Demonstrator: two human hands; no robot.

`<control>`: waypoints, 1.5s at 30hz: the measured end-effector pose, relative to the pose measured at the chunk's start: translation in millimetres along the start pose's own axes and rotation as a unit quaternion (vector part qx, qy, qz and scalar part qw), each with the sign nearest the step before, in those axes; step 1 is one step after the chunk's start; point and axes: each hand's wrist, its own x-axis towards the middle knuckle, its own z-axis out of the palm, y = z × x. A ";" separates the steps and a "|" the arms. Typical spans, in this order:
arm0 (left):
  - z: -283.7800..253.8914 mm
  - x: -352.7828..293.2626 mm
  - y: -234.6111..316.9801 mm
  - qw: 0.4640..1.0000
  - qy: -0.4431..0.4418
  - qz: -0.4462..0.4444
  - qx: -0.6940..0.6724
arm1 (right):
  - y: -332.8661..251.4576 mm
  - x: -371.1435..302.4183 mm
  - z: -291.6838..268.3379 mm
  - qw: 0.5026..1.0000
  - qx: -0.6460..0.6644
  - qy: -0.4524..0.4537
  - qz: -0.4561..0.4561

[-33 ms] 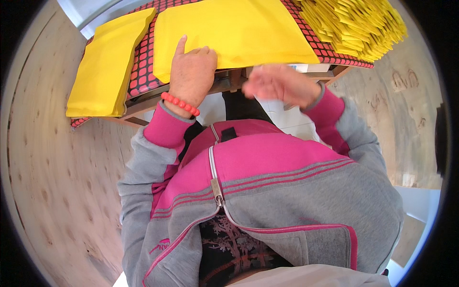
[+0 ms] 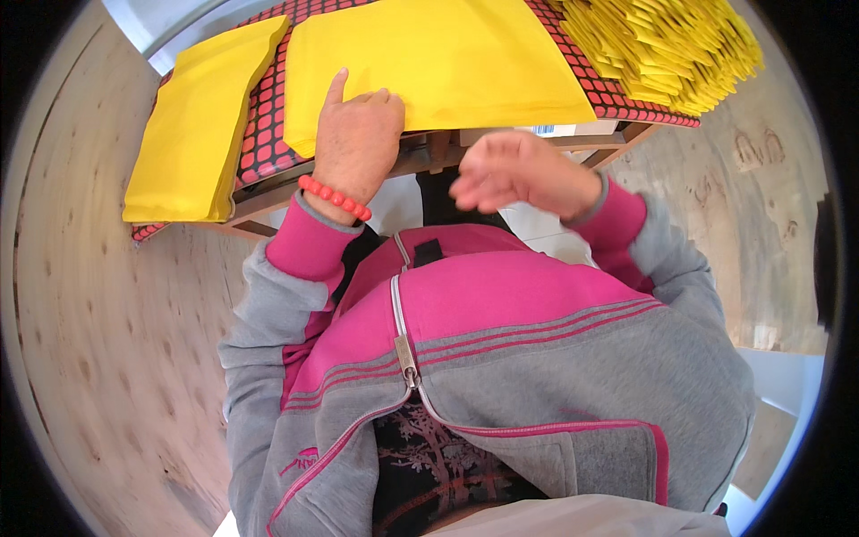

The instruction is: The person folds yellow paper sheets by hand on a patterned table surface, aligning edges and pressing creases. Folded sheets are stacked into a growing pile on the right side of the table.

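A broad yellow cloth piece [image 2: 438, 63] lies flat on the table in front of me. My left hand [image 2: 362, 134] rests on its near left part, palm down. One outer finger is stretched along the cloth and the others are bent down against it, their tips hidden. Off the cloth's near edge hovers my right hand [image 2: 519, 174], somewhat blurred, its fingers loosely curled and apart with nothing seen in them. To the left lies a folded yellow stack [image 2: 192, 125].
A bulky pile of yellow folded pieces [image 2: 662, 45] lies at the back right of the red-and-black patterned tabletop [image 2: 268, 112]. Under the front edge, a white box [image 2: 586, 128] shows beside the wooden frame [image 2: 429, 150]. Wood-patterned flooring [image 2: 116, 322] extends at left.
My right hand has come slightly down and toward me, uncovering more of the cloth's near edge and the white box beneath. My left hand and the cloth have shifted barely left.
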 end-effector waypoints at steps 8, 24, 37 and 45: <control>-20.2 19.7 -8.5 0.992 -0.122 0.015 -0.019 | -12.7 47.1 5.6 0.582 -0.577 0.238 -0.521; -38.0 -12.3 -49.4 0.983 -0.153 -0.049 -0.094 | -25.2 -9.6 -149.0 0.728 -0.568 0.199 -0.327; -15.8 -31.9 -99.7 0.814 -0.077 -0.320 -0.479 | -72.7 4.8 -181.9 0.878 -0.413 0.082 -0.227; 7.1 -17.5 -103.1 0.813 0.008 -0.348 -0.468 | -55.1 30.7 -196.2 0.875 -0.355 0.218 -0.247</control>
